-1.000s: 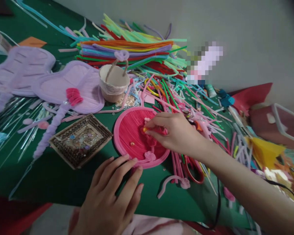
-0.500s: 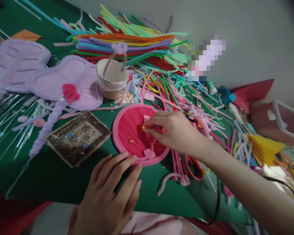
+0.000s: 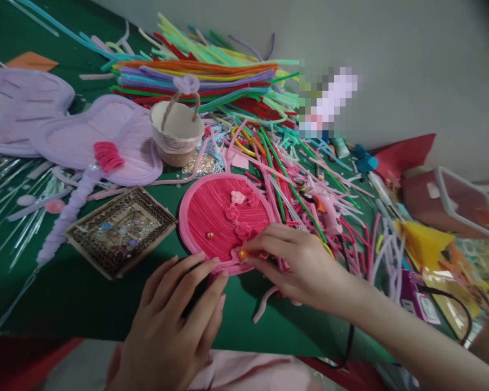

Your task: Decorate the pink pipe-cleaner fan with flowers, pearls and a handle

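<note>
A round pink pipe-cleaner disc [image 3: 212, 217] lies on the green table [image 3: 77, 298], with small pink flowers [image 3: 237, 197] and a gold bead [image 3: 210, 235] on it. My right hand [image 3: 301, 266] pinches a small orange bead [image 3: 242, 253] at the disc's near rim, over a flower there. My left hand [image 3: 175, 320] lies flat with its fingers stretched out, the fingertips touching the disc's near edge.
A brown woven square frame [image 3: 120, 231] sits left of the disc. Behind are a small cream basket [image 3: 177, 133], purple butterfly wings [image 3: 93, 136], a heap of coloured pipe cleaners [image 3: 212, 81] and a pink glue gun [image 3: 328, 209]. A clear box [image 3: 460, 203] stands at right.
My right hand has carried the orange bead from the disc's middle down to its near rim. The row of flowers on the disc is uncovered. My left hand stays put.
</note>
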`<move>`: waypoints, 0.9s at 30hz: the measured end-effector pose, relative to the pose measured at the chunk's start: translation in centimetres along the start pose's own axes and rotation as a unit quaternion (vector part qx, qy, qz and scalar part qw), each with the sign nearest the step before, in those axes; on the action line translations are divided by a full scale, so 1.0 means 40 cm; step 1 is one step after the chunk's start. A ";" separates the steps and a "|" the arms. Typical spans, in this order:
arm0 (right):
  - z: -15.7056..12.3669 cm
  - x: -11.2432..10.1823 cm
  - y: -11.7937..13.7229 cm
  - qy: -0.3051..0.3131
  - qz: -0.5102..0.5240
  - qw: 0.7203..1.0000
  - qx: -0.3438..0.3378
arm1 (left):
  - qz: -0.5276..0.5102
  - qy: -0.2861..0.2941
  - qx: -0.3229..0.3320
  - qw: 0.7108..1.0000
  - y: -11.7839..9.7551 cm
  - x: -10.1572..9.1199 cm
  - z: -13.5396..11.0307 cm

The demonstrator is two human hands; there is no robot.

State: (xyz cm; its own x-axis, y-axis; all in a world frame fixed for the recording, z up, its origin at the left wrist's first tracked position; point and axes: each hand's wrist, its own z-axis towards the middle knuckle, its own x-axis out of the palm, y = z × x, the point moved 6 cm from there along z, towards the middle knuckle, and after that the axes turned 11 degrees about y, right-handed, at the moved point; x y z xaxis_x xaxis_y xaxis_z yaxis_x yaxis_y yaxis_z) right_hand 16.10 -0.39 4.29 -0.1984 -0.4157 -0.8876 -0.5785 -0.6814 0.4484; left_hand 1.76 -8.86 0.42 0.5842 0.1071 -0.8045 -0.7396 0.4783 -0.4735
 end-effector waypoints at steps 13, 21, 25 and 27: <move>0.016 0.015 0.022 0.044 -0.126 0.991 -0.029 | 0.000 0.013 0.008 1.000 -0.002 -0.004 0.004; 0.020 0.019 0.024 0.061 -0.141 0.988 -0.029 | -0.009 0.012 0.002 1.000 -0.005 -0.007 0.010; 0.019 0.017 0.024 0.057 -0.144 0.987 -0.031 | -0.013 0.016 0.007 1.000 -0.005 -0.006 0.011; 0.019 0.017 0.024 0.060 -0.141 0.988 -0.031 | -0.012 0.012 0.008 1.000 -0.006 -0.008 0.012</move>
State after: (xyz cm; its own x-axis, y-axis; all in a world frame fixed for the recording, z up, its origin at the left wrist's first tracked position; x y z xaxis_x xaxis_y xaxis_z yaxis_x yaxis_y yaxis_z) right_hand 14.80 -0.87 4.05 0.0613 -0.2709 -0.9607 -0.5474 -0.8139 0.1946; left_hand 1.90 -8.58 0.96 0.5938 0.0742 -0.8012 -0.7196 0.4945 -0.4875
